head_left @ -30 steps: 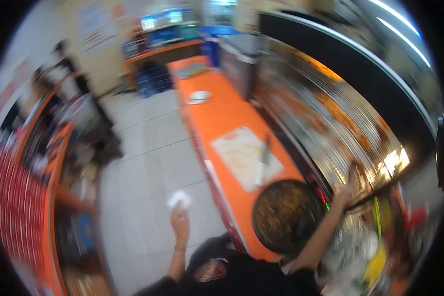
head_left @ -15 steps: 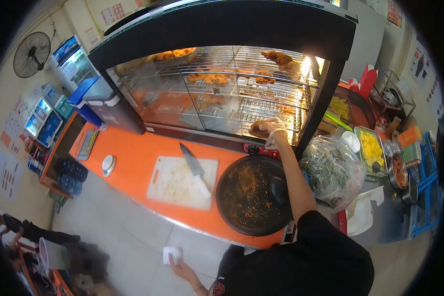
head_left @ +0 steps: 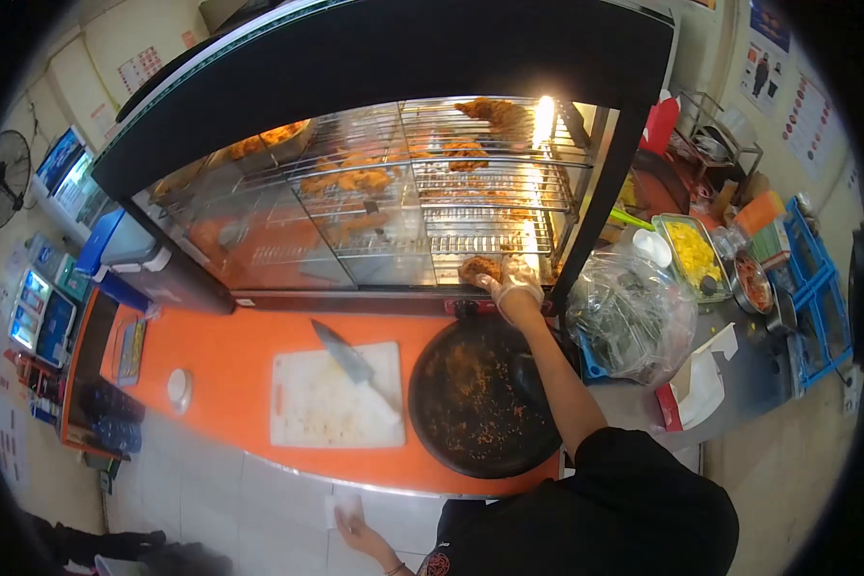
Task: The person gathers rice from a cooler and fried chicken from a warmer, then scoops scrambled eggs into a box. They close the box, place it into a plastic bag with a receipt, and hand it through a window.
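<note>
My right hand (head_left: pixel 516 286), in a clear plastic glove, reaches through the open front of the heated display case (head_left: pixel 355 298). Its fingers are on a piece of fried chicken (head_left: pixel 479 270) at the case's bottom right. Low in the view, my left hand (head_left: pixel 357 530) holds a small white paper (head_left: pixel 344 511) over the floor. Below my right arm lies a round black pan (head_left: pixel 480 403) with crumbs in it. Left of the pan, a knife (head_left: pixel 346 357) rests on a white cutting board (head_left: pixel 336 408).
A plastic bag (head_left: pixel 634 317) sits right of my right arm. Behind it are a tray of yellow food (head_left: pixel 691 252) and a metal bowl (head_left: pixel 751 283). A small white container (head_left: pixel 179 389) stands on the orange counter (head_left: pixel 230 341). Part of a person (head_left: pixel 86 545) shows at the lower left.
The view has turned, so the case and counter sit further left. My right hand stays at the chicken piece inside the case. My left hand still holds the paper.
</note>
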A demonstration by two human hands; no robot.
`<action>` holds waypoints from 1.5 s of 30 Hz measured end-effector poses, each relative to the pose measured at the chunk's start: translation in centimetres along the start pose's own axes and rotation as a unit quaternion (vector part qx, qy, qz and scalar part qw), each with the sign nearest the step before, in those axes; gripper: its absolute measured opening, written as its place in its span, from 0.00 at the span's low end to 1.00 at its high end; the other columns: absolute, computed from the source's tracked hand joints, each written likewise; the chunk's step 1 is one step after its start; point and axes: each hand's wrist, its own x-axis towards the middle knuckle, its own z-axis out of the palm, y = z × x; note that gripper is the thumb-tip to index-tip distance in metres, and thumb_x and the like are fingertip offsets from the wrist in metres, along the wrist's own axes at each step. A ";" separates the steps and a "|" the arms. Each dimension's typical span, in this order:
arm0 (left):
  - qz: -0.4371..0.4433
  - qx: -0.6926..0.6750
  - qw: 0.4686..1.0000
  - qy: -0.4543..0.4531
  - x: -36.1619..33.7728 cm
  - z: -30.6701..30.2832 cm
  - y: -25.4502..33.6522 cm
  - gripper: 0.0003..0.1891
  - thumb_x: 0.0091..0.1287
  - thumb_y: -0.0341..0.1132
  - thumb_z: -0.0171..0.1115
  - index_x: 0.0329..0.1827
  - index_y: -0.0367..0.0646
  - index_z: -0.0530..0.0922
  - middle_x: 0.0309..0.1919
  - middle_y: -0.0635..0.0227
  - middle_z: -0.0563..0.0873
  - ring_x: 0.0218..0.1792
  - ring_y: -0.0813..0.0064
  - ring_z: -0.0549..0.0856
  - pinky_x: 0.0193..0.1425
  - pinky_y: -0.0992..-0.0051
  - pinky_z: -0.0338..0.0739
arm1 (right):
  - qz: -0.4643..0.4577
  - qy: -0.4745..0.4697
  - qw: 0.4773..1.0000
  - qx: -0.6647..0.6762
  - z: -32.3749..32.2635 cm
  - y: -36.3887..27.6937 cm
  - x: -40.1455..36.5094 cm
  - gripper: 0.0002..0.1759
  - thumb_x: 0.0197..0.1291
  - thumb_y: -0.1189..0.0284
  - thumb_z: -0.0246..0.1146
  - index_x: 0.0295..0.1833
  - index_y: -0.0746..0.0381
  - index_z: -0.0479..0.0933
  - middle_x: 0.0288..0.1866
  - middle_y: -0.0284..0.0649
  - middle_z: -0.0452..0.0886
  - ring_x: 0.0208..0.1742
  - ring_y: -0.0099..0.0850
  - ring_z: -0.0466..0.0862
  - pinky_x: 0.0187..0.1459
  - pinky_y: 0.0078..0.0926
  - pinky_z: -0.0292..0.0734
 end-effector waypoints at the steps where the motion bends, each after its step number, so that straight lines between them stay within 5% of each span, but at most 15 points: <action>1: 0.003 -0.004 1.000 -0.005 0.3 0.2 -0.1 0.22 0.70 0.25 0.48 0.68 0.31 0.66 0.66 0.52 0.70 0.63 0.60 0.73 0.67 0.65 0.68 | -0.010 -0.002 1.000 0.019 -3.0 -0.7 -1.8 0.29 0.65 0.49 0.57 0.66 0.53 0.70 0.71 0.41 0.68 0.65 0.42 0.74 0.60 0.42 0.74; 4: 0.000 -0.040 0.999 0.007 1.0 1.0 0.3 0.22 0.70 0.27 0.49 0.67 0.31 0.67 0.65 0.53 0.70 0.63 0.61 0.73 0.67 0.65 0.68 | -0.103 -0.029 0.994 -0.017 -2.4 -0.1 1.2 0.27 0.64 0.53 0.59 0.60 0.61 0.74 0.65 0.44 0.74 0.52 0.45 0.81 0.48 0.43 0.78; 5: -0.003 -0.042 0.999 0.008 1.0 1.0 0.7 0.22 0.70 0.28 0.51 0.67 0.31 0.67 0.64 0.52 0.71 0.63 0.61 0.73 0.67 0.64 0.67 | -0.215 0.246 0.939 -0.112 -1.7 0.4 3.8 0.27 0.62 0.56 0.61 0.59 0.64 0.74 0.58 0.47 0.78 0.45 0.44 0.81 0.43 0.42 0.77; 6: -0.006 -0.044 0.999 0.009 1.0 0.9 1.1 0.22 0.70 0.29 0.53 0.66 0.30 0.67 0.64 0.52 0.73 0.63 0.60 0.73 0.68 0.63 0.66 | -0.233 0.338 0.908 -0.089 -2.7 -0.1 6.2 0.25 0.61 0.58 0.62 0.58 0.64 0.75 0.56 0.47 0.79 0.43 0.43 0.81 0.42 0.40 0.77; 9: -0.017 0.020 1.000 -0.012 1.4 -0.1 1.3 0.28 0.71 0.39 0.59 0.70 0.35 0.65 0.59 0.46 0.78 0.54 0.66 0.80 0.56 0.69 0.73 | -0.189 0.361 0.913 -0.012 -7.8 -3.4 17.5 0.21 0.58 0.65 0.64 0.54 0.65 0.75 0.49 0.47 0.81 0.38 0.40 0.81 0.40 0.35 0.77; 10: -0.012 0.013 1.000 -0.013 1.9 -0.6 0.9 0.28 0.71 0.39 0.59 0.70 0.35 0.65 0.59 0.46 0.78 0.54 0.66 0.80 0.56 0.69 0.73 | -0.129 0.233 0.964 0.008 -10.3 -4.8 20.6 0.20 0.58 0.65 0.64 0.54 0.64 0.75 0.51 0.47 0.80 0.41 0.41 0.82 0.45 0.35 0.78; 12: -0.046 -0.007 0.999 -0.006 2.9 -0.6 0.0 0.26 0.70 0.40 0.62 0.66 0.33 0.70 0.58 0.49 0.79 0.56 0.66 0.79 0.58 0.69 0.72 | -0.358 0.450 0.791 0.209 -7.4 -3.1 30.0 0.21 0.61 0.60 0.61 0.53 0.63 0.74 0.48 0.49 0.81 0.47 0.42 0.82 0.54 0.39 0.76; 14: 0.014 -0.016 1.000 -0.005 3.8 0.6 1.5 0.26 0.70 0.41 0.62 0.65 0.32 0.71 0.56 0.51 0.80 0.53 0.66 0.80 0.57 0.68 0.73 | -0.184 0.289 0.927 0.154 -9.1 -1.8 28.9 0.21 0.61 0.60 0.60 0.54 0.63 0.74 0.48 0.49 0.81 0.47 0.41 0.82 0.54 0.38 0.77; 17: 0.135 -0.010 0.991 -0.013 5.3 4.2 7.2 0.21 0.68 0.43 0.63 0.60 0.45 0.77 0.53 0.69 0.82 0.50 0.73 0.78 0.55 0.72 0.72 | -0.111 0.228 0.961 0.109 -9.6 -0.9 28.2 0.21 0.62 0.60 0.60 0.54 0.63 0.73 0.47 0.47 0.81 0.48 0.40 0.82 0.54 0.37 0.77; 19: 0.258 0.049 0.955 -0.135 9.4 8.3 9.4 0.24 0.69 0.30 0.57 0.66 0.30 0.67 0.63 0.49 0.73 0.64 0.56 0.72 0.69 0.60 0.64 | -0.102 0.239 0.960 0.101 -10.0 -1.4 28.4 0.21 0.62 0.60 0.59 0.54 0.63 0.73 0.47 0.46 0.81 0.48 0.39 0.82 0.53 0.37 0.77; 21: 0.388 0.094 0.900 -0.177 11.9 13.6 14.9 0.26 0.67 0.28 0.58 0.67 0.32 0.66 0.62 0.49 0.75 0.62 0.55 0.75 0.67 0.58 0.65 | -0.102 0.269 0.953 0.092 -9.9 -1.7 28.4 0.21 0.63 0.60 0.59 0.55 0.63 0.73 0.47 0.46 0.82 0.48 0.38 0.82 0.53 0.36 0.78; 28: 0.664 0.146 0.732 -0.050 20.7 35.0 29.5 0.31 0.71 0.35 0.56 0.72 0.29 0.57 0.68 0.41 0.66 0.68 0.46 0.67 0.72 0.60 0.59 | -0.165 0.368 0.915 0.003 -11.4 -4.2 8.4 0.18 0.63 0.65 0.57 0.54 0.64 0.73 0.43 0.44 0.80 0.41 0.34 0.82 0.44 0.34 0.80; 35: 0.747 0.177 0.640 0.044 22.2 43.2 30.1 0.29 0.71 0.36 0.55 0.71 0.32 0.60 0.66 0.43 0.69 0.65 0.47 0.70 0.69 0.59 0.63 | -0.303 0.304 0.901 0.070 -15.1 6.5 -15.5 0.18 0.57 0.68 0.60 0.53 0.61 0.74 0.36 0.42 0.76 0.33 0.34 0.80 0.37 0.34 0.78; 41: 0.757 0.163 0.631 0.049 19.6 44.2 29.8 0.27 0.71 0.37 0.55 0.70 0.34 0.64 0.65 0.44 0.71 0.63 0.48 0.73 0.65 0.59 0.68 | 0.217 0.376 0.878 0.201 -15.8 20.3 -27.3 0.25 0.53 0.67 0.71 0.54 0.64 0.72 0.47 0.44 0.81 0.45 0.34 0.83 0.46 0.30 0.79; 45: 0.768 0.142 0.624 0.030 16.6 45.7 29.8 0.25 0.71 0.37 0.54 0.69 0.36 0.66 0.65 0.45 0.72 0.62 0.49 0.75 0.63 0.58 0.70 | 0.282 0.434 0.851 0.093 -15.2 34.3 -28.6 0.25 0.52 0.69 0.71 0.52 0.66 0.71 0.38 0.43 0.82 0.41 0.33 0.83 0.45 0.29 0.79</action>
